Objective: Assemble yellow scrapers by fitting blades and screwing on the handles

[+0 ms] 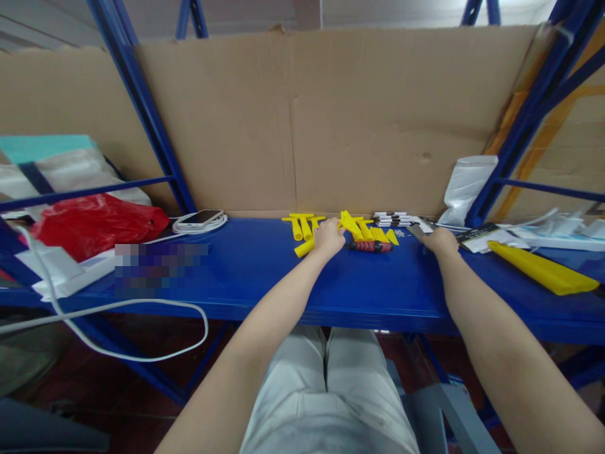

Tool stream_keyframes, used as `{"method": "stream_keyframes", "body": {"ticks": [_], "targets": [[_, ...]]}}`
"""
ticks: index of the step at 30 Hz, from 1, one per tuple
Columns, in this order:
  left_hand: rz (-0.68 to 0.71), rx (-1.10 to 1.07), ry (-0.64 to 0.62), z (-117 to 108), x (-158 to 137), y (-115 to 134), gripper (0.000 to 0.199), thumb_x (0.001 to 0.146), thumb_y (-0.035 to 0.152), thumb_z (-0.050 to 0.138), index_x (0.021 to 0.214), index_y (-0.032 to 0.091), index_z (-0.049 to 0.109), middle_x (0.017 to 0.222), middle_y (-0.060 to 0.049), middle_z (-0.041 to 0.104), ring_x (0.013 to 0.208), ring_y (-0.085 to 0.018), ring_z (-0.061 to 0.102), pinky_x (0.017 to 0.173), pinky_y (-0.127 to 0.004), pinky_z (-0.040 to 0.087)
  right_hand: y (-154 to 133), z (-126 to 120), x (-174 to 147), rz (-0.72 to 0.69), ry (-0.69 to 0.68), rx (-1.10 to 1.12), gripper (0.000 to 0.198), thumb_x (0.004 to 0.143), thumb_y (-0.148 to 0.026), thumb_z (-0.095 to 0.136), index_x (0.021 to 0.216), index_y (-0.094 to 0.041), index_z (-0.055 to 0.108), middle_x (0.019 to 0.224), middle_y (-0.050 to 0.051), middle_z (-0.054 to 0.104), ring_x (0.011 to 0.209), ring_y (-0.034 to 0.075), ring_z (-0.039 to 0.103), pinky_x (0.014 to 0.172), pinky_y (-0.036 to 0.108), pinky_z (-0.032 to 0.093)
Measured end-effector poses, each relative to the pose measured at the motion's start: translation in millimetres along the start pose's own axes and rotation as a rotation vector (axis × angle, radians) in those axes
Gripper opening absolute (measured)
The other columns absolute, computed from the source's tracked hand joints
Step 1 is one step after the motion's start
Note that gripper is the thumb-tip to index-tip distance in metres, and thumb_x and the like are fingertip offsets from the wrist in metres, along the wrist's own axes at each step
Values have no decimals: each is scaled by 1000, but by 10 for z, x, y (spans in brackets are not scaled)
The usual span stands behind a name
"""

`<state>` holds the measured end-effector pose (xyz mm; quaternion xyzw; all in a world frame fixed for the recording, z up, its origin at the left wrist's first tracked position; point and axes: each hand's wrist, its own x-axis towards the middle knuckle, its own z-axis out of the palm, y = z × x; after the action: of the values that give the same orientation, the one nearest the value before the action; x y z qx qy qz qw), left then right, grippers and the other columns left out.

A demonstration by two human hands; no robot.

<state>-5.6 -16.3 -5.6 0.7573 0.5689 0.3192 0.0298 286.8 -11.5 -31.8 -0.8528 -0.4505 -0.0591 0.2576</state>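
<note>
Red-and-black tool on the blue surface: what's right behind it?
Several yellow pieces lie just behind the red-and-black tool, and the cardboard panel stands farther back. The tool may hide some near ends; whatever is directly under it is covered.

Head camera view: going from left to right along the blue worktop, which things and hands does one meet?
Red plastic bag, smartphone, leftmost yellow T-shaped piece, left hand, red-and-black handle, right hand, long yellow piece.
</note>
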Motion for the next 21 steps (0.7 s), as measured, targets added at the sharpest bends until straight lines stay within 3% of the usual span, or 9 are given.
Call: {"method": "stream_keyframes", "body": {"ticks": [3,8,14,17,21], "targets": [[9,0,0,7,4,-7,24,85,23,49,106,21,60,114,-9,62,111,-23,54,91,-36,41,-80,-76,-46,100,-69,6,54,77,-40,55,111,2,61,110,28,60,107,36,57,86,40,46],[18,-6,6,15,6,-14,25,85,22,48,106,19,60,116,-9,62,110,-24,54,90,-37,42,-144,-150,-81,86,-50,7,46,77,-28,55,111,2,61,111,27,60,107,34,57,86,36,46],[20,-11,4,6,-5,-1,25,85,22,49,106,18,60,116,-10,62,109,-24,54,91,-37,41,-270,-259,-107,33,19,104,31,77,-30,54,89,-5,69,93,21,66,95,31,60,78,35,46],[18,-20,-7,2,-9,5,25,85,22,49,107,18,60,117,-10,61,110,-23,54,92,-35,41,-402,-295,-149,-44,54,243,20,72,-28,59,70,-10,68,72,14,64,79,26,60,67,32,44],[27,-39,-19,9,-7,-1,25,84,21,51,107,17,60,115,-9,62,110,-22,54,93,-33,41,-605,-276,-256,-94,-11,642,13,67,-25,62,64,-12,64,57,3,57,61,15,52,56,26,38]]}}
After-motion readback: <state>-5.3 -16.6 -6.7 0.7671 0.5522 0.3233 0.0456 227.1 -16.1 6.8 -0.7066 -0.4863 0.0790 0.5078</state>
